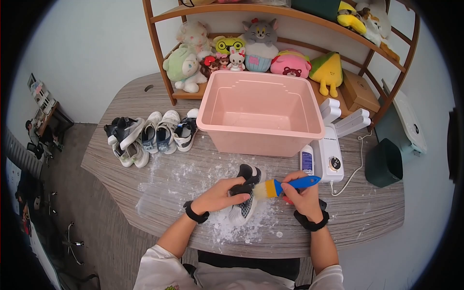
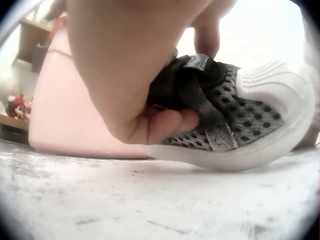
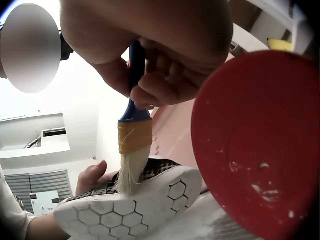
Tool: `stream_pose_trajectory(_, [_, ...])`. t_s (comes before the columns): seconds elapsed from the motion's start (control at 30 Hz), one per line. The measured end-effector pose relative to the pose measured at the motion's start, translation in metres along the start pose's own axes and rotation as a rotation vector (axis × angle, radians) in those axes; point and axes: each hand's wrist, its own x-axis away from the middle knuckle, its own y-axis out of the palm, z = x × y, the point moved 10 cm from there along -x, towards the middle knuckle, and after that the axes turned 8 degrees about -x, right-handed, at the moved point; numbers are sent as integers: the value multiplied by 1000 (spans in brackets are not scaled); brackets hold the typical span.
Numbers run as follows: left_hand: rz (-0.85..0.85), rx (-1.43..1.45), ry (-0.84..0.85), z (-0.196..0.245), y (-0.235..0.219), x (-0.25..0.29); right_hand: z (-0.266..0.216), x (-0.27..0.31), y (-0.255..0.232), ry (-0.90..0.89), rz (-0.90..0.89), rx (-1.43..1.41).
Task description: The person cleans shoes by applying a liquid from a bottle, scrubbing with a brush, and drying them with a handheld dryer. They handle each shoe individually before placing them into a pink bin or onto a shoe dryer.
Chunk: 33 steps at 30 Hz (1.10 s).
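A child's sneaker (image 1: 244, 212) with dark mesh, black straps and a white sole stands tilted on the table near its front edge. My left hand (image 1: 217, 197) grips it over the straps, and in the left wrist view the thumb (image 2: 170, 122) presses beside a grey strap. My right hand (image 1: 303, 199) holds a paintbrush (image 1: 303, 182) by its blue handle. The brush's pale bristles (image 3: 131, 172) touch the shoe's side just above the white sole. Close by the right hand is a red round object (image 3: 255, 145) with white specks, mostly hidden in the head view.
White powder or foam is scattered over the grey wooden table (image 1: 179, 203). Several small shoes (image 1: 166, 130) line the left side. Behind stands a pink tub (image 1: 256, 140); to its right are a white bottle (image 1: 307, 159) and a white device (image 1: 332, 157) with a cable.
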Motion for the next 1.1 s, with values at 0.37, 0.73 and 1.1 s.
stream_pose_trajectory(0.37, [69, -102, 125, 8, -6, 0, -7, 5, 14, -37, -79, -1])
stream_pose_trajectory(0.73, [-4, -46, 135, 16, -3, 1, 2, 5, -6, 43, 41, -307])
stream_pose_trajectory(1.1, [81, -79, 330, 26, -13, 7, 6, -3, -38, -28, 265, -374])
